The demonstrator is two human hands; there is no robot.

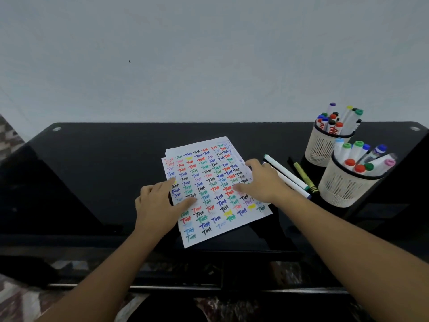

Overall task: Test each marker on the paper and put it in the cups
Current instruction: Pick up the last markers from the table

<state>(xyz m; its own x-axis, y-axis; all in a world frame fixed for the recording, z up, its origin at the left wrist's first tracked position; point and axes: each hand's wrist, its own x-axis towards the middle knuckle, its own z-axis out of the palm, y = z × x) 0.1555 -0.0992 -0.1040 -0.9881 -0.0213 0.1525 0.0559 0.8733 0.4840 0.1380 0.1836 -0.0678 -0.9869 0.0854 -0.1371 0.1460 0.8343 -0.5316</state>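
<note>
A stack of white paper covered in coloured "Test" scribbles lies on the black table. My left hand rests flat on the paper's left edge, fingers spread. My right hand lies on the paper's right edge with fingers relaxed, holding nothing. Just right of that hand lie a white marker with a green cap, a second white marker partly under the hand, and a thin olive pen. Two cream mesh cups stand at the right: the near cup and the far cup, both full of markers.
A plain grey wall rises behind the table. The table's front edge runs just below the paper, with patterned floor underneath. The table's left half is bare black glass.
</note>
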